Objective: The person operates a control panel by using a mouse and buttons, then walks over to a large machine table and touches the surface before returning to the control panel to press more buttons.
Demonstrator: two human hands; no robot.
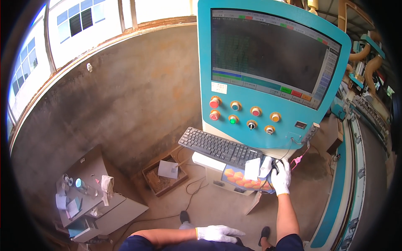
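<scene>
My right hand [281,178], in a white glove, is curled over a black mouse [274,169] at the right end of the keyboard shelf. Just left of it are a white object [252,168], white cloth and a honeycomb-patterned orange pad [236,175]. A black keyboard [217,146] lies on the shelf below a teal control panel [326,83] with a dark screen [268,50] and several coloured buttons. My left hand [215,233], also white-gloved, lies low at my waist with its fingers stretched out, holding nothing.
At lower left a small cabinet [125,207] carries bottles, papers and a cloth. A wooden box [180,180] with paper sits on the floor by the wall [125,83]. Cables cross the floor. Long machinery [345,188] runs along the right.
</scene>
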